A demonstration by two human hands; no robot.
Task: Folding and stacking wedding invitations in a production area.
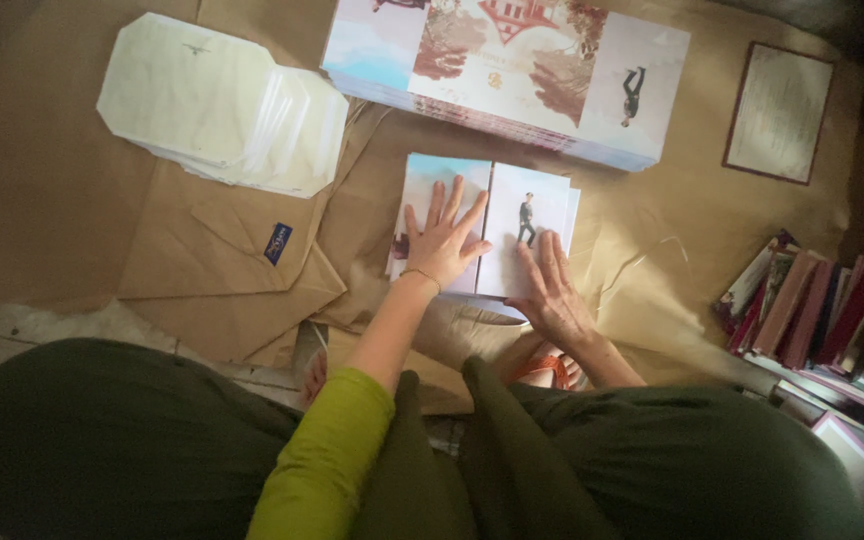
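Observation:
My left hand (441, 240) lies flat with fingers spread on the left half of a folded printed sheet (537, 215), which rests on a small pile of the same sheets on brown paper. My right hand (552, 290) presses flat on the right half, near its lower edge, below a small printed figure. The sheet shows pale blue and white areas with a crease down the middle. Neither hand grips anything. A green sleeve covers my left upper arm.
A thick stack of large unfolded printed sheets (512, 70) lies beyond the hands. A pile of white folded papers (222, 105) sits at the upper left. A framed sheet (779, 112) lies at the upper right, books (822, 310) at the right. Brown wrapping paper (52, 200) covers the floor.

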